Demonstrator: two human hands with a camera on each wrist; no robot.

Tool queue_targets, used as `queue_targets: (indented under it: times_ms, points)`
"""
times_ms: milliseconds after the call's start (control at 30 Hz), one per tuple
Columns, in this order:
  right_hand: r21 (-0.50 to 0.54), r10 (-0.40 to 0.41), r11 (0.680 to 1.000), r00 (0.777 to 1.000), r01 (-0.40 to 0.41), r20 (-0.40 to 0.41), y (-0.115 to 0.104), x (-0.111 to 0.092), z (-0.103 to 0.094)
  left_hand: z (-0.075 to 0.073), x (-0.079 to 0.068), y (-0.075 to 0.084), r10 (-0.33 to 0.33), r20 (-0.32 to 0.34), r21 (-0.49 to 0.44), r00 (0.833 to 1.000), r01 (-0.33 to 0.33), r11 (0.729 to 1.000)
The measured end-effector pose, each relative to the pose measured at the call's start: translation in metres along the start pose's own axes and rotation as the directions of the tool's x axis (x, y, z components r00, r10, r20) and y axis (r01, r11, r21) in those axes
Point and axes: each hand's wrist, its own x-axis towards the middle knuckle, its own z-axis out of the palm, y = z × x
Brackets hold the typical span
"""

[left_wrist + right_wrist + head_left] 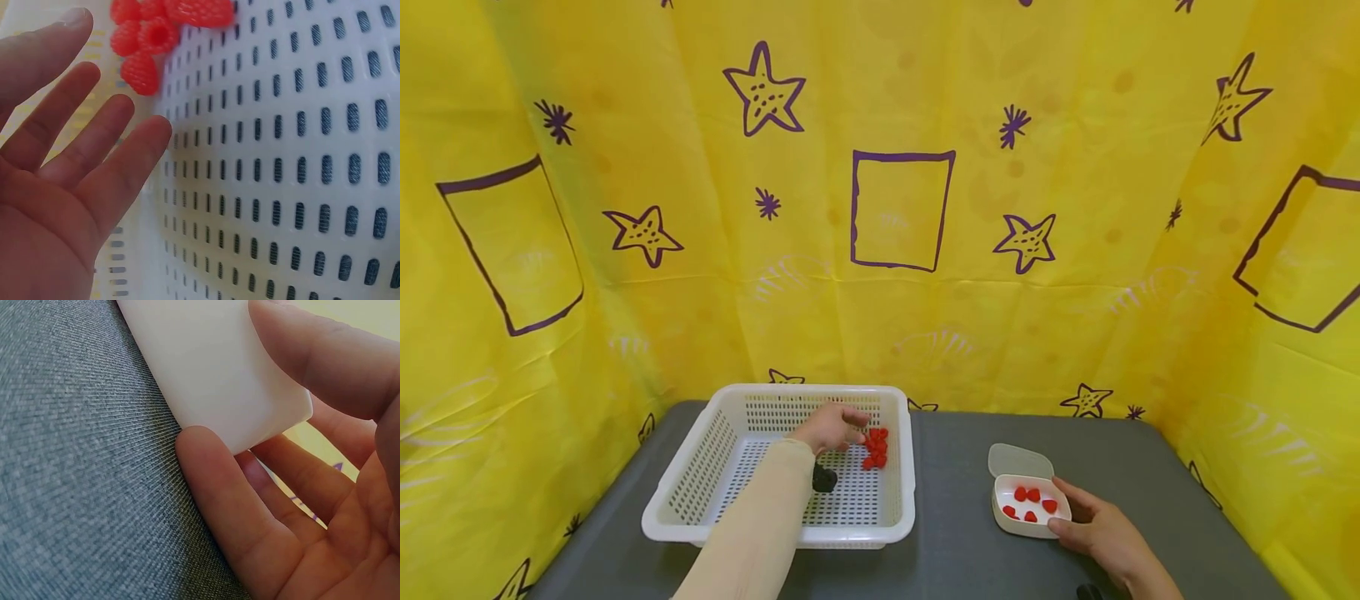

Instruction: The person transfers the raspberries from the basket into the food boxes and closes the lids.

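Observation:
My left hand (831, 427) reaches into a white slatted basket (901, 500). Its fingers are spread beside a cluster of red raspberries (876, 450) at the basket's right side. In the left wrist view, the fingertips (159, 128) lie just below the raspberries (139, 74), with nothing in the palm. To the right, my right hand (1108, 533) holds a small white box (1026, 528) by its right end, thumb at the front and fingers at the far side. Several raspberries (1033, 495) lie inside it. The right wrist view shows the box's plain wall (206, 369) on the cloth.
The box's translucent lid (1018, 460) lies folded back behind it. Both stand on a grey cloth-covered table (951, 475). A yellow curtain (895, 333) with purple drawings surrounds the table at the back and sides. The basket's raised rim (730, 533) runs under the left forearm.

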Motion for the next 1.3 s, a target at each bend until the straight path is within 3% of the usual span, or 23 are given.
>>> queue_targets:
  times_ms: [200, 433, 667, 933, 1067, 1300]
  points:
    - [0.002, -0.001, 1.000, 1.000, 0.001, -0.007, 0.0014, 0.0004, -0.0001, -0.0022, 0.0014, -0.0030, 0.007, 0.024, 0.143, 1.000, -0.010, 0.990]
    - [0.006, -0.005, 1.000, 1.000, 0.005, -0.007, 0.0012, 0.0009, 0.0009, -0.0014, 0.0027, -0.0066, 0.003, 0.037, 0.291, 0.999, -0.014, 0.957]
    - [0.007, 0.000, 1.000, 1.000, 0.000, -0.016, -0.0009, 0.0000, 0.0011, 0.0020, 0.0017, -0.0031, 0.012, 0.050, 0.362, 0.999, -0.029, 0.932]
    - [0.006, 0.004, 1.000, 1.000, -0.004, -0.018, -0.0019, -0.0005, 0.0010, 0.0037, 0.0039, -0.0070, 0.043, 0.014, 0.428, 0.999, -0.045, 0.903]
    - [0.005, 0.001, 1.000, 1.000, -0.001, -0.023, -0.0014, -0.0001, 0.0014, 0.0032, 0.0058, -0.0079, 0.030, 0.019, 0.415, 0.999, -0.035, 0.909]
    - [-0.001, 0.000, 1.000, 1.000, 0.000, -0.026, -0.0012, 0.0000, 0.0016, 0.0041, 0.0054, -0.0026, -0.029, 0.043, 0.315, 0.999, 0.014, 0.949]
